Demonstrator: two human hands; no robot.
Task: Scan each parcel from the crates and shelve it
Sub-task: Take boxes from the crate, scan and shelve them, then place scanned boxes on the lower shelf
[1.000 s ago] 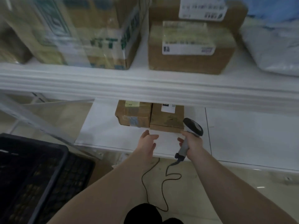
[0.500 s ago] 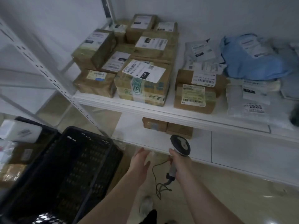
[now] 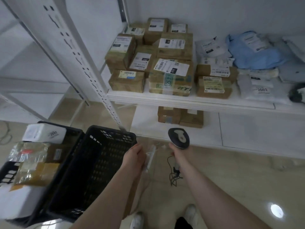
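The right hand (image 3: 177, 151) grips the handle of a barcode scanner (image 3: 178, 138), fingers curled round it. The scanner has a dark oval head with a pale grey patch on top; its head sits uppermost and tips toward the shelving, while the handle runs down and back toward the person, with a thin dark cable (image 3: 172, 176) trailing from its foot over the tiled floor. The left hand (image 3: 134, 157) hangs just right of a black crate (image 3: 92, 164), its fingers loosely bent with nothing held.

That black crate looks bare inside. A second crate (image 3: 6, 172) to its left holds parcels: a white box marked 2002 (image 3: 43, 133), clear-wrapped packets and brown cartons.

On the middle shelf (image 3: 181, 100) stand stacked brown cardboard parcels (image 3: 170, 76) with white barcode labels, one bound in green-printed tape, beside grey and blue mailer bags (image 3: 254, 52). On the lower shelf (image 3: 247, 129) two small brown boxes (image 3: 180, 117) sit touching, side by side.
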